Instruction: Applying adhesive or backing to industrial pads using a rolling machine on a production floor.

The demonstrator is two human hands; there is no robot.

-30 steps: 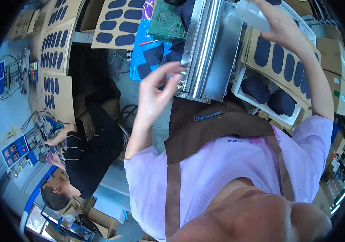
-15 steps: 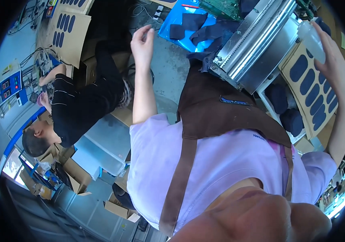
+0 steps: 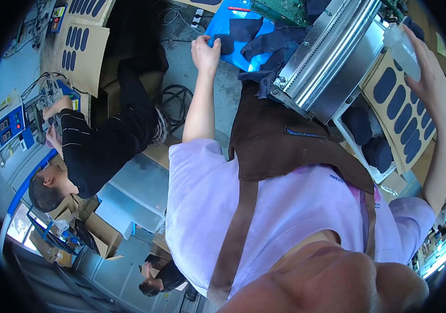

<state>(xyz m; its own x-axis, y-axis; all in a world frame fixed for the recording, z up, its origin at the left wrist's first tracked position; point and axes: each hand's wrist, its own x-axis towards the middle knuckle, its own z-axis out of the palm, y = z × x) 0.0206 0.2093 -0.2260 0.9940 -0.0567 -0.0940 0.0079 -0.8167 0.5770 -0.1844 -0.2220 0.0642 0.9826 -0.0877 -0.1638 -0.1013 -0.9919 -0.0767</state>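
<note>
My left hand [image 3: 205, 55] is at the left edge of a blue plastic sheet, its curled fingers and thumb closed on the edge of a small dark fabric piece [image 3: 225, 45]. Larger dark fabric scraps [image 3: 246, 28] lie beside it on the blue sheet [image 3: 227, 14]. At the right, my right hand [image 3: 427, 73] grips a translucent white plastic bottle [image 3: 401, 49], held tilted above a brown board. Between my hands stands a machine with a shiny metal roller [image 3: 339, 56].
Brown boards bearing dark oval pads [image 3: 400, 117] lie at the right, beside a white basket [image 3: 362, 152] of dark rolls. A co-worker in black [image 3: 98, 141] works at a machine on the left; another person [image 3: 163, 279] is farther off. Cables [image 3: 176, 99] lie on the floor.
My left hand has moved right to the small fabric piece, its fingers now touching it. My right hand keeps the bottle in nearly the same place. Another person has come into view at the lower left.
</note>
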